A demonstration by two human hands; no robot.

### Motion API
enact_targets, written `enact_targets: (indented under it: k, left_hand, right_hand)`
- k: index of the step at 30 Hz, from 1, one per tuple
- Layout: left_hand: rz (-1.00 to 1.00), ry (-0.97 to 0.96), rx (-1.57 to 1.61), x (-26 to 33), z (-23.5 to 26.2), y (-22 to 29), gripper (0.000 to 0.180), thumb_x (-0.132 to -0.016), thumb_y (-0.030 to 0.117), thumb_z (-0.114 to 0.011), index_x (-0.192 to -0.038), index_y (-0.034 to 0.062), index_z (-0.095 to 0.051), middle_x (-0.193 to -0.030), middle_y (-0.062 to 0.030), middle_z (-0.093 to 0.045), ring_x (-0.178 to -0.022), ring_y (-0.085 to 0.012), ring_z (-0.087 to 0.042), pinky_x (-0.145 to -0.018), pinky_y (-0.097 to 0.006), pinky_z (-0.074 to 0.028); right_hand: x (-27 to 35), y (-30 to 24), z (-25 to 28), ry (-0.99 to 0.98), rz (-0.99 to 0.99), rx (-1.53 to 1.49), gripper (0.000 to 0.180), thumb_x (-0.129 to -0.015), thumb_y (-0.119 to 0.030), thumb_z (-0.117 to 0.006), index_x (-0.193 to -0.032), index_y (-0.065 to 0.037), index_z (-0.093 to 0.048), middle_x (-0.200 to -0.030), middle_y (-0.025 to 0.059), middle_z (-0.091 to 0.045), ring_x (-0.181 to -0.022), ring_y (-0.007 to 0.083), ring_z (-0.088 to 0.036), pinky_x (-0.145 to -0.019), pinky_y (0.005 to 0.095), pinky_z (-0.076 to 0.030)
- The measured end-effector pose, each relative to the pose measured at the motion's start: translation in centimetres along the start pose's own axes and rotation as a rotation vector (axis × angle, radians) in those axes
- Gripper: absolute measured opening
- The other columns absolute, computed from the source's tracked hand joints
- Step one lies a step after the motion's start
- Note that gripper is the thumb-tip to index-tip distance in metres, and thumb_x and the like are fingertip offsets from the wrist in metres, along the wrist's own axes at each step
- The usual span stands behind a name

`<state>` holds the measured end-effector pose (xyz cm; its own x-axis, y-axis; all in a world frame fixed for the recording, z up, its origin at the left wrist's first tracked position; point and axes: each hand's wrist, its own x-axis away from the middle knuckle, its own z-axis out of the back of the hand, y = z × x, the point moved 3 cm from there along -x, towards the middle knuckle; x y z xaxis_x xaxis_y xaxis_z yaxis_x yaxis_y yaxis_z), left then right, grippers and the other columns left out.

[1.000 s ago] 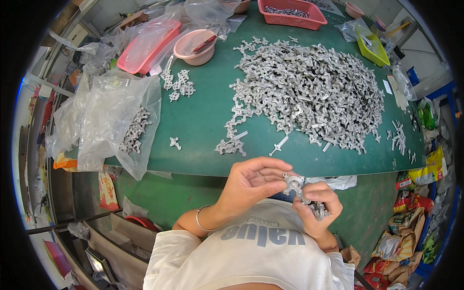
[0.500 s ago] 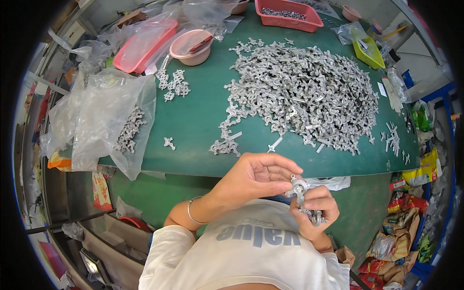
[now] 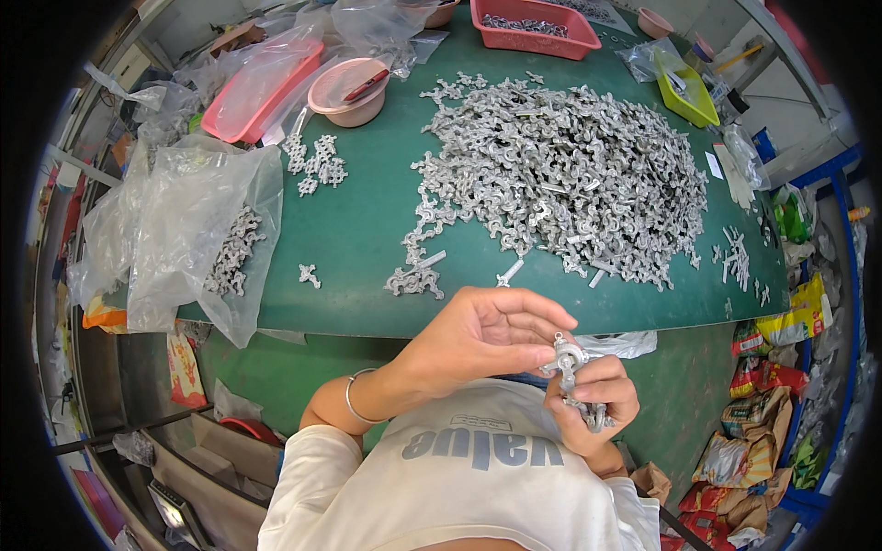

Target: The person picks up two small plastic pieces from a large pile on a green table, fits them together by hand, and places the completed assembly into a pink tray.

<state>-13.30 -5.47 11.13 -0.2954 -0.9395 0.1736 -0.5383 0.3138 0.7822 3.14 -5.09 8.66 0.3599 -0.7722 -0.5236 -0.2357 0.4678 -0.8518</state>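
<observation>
In front of my chest, both hands are at a small silver-grey cast metal part [image 3: 567, 356] with a round ring-like middle and lobed ends. My left hand [image 3: 491, 332] has its thumb and fingertips closed on the part's upper end, the fingers only loosely curled. My right hand [image 3: 599, 399] is wrapped around its lower end, where another curved metal piece [image 3: 595, 418] shows below the fingers. Whether these two pieces are joined cannot be seen. Beyond the hands, a large heap of similar castings [image 3: 570, 184] covers the middle and right of the green table [image 3: 354, 248].
A transparent plastic bag [image 3: 184, 230] with castings lies at the left edge, near a lone casting [image 3: 310, 275]. Farther back are a pink bowl [image 3: 347, 106], pink tray [image 3: 266, 96], red bin [image 3: 537, 35] and yellow-green basket [image 3: 689, 95]. Packaged bags [image 3: 749, 441] fill the right side.
The view has shifted slightly, so the table's contents sit a little farther left. Both hands keep nearly the same hold on the metal part.
</observation>
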Motion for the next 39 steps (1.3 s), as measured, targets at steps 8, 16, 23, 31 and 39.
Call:
enact_targets:
  k: [8,16,23,31,39]
  left_hand:
    - [0.012,-0.022,0.079,0.0,0.0,-0.3,0.027,-0.075,0.000,-0.060,-0.101,-0.0016,-0.053,-0.095,-0.0116,-0.059,-0.090,-0.0153,-0.057,-0.079,-0.025,-0.045]
    - [-0.012,-0.049,0.104,-0.2,0.1,-0.4,0.025,-0.076,0.000,-0.059,-0.101,-0.0016,-0.053,-0.096,-0.0115,-0.059,-0.089,-0.0142,-0.056,-0.078,-0.025,-0.046]
    - [-0.032,-0.013,0.078,0.3,0.5,-0.4,0.026,-0.076,0.001,-0.059,-0.101,-0.0017,-0.052,-0.096,-0.0116,-0.059,-0.089,-0.0144,-0.057,-0.077,-0.025,-0.046]
    - [-0.035,-0.024,0.101,0.1,0.5,-0.3,0.027,-0.075,-0.001,-0.059,-0.101,-0.0019,-0.052,-0.097,-0.0120,-0.058,-0.090,-0.0149,-0.056,-0.078,-0.026,-0.046]
    - [-0.129,0.104,0.081,-0.7,2.9,-2.4,0.026,-0.077,-0.001,-0.057,-0.103,-0.0024,-0.052,-0.098,-0.0108,-0.057,-0.088,-0.0145,-0.056,-0.075,-0.027,-0.049]
  right_hand:
    - [0.0,0.1,0.1,0.044,-0.058,-0.071,0.032,-0.059,0.008,-0.069,-0.084,-0.002,-0.051,-0.075,0.0124,-0.055,-0.063,0.0156,-0.053,-0.055,0.0251,-0.043]
    - [-0.3,0.1,0.0,0.049,-0.061,-0.089,0.031,-0.061,0.008,-0.068,-0.086,-0.001,-0.051,-0.075,0.0132,-0.055,-0.062,0.0149,-0.055,-0.056,0.0250,-0.046]
    - [-0.1,0.3,-0.3,0.041,-0.078,-0.080,0.029,-0.063,0.008,-0.065,-0.086,-0.001,-0.051,-0.075,0.0139,-0.055,-0.061,0.0150,-0.055,-0.055,0.0249,-0.046]
    - [-0.3,0.3,-0.2,0.070,-0.086,-0.144,0.027,-0.065,0.008,-0.064,-0.087,-0.001,-0.050,-0.078,0.0152,-0.054,-0.059,0.0142,-0.055,-0.053,0.0243,-0.045]
    - [-1.0,1.6,-1.0,0.057,-0.235,-0.026,0.030,-0.071,0.008,-0.057,-0.098,0.001,-0.046,-0.082,0.0157,-0.054,-0.056,0.0117,-0.053,-0.047,0.0208,-0.042]
